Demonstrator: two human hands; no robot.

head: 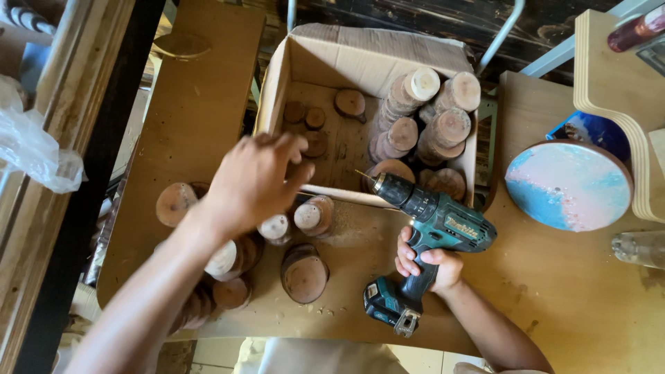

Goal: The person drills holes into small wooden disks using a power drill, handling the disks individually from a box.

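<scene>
Left hand (255,181), fingers loosely spread and empty, hovers mid-frame over wood slices (305,216) beside cardboard box (360,62); right hand (426,263) grips cordless drill (422,228), lower centre—best keep bit angled away while picking.

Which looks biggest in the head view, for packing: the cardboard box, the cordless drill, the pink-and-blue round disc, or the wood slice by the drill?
Largest to smallest, as they look:
1. cardboard box
2. cordless drill and pink-and-blue round disc, too alike to rank
3. wood slice, clearly smallest
</scene>
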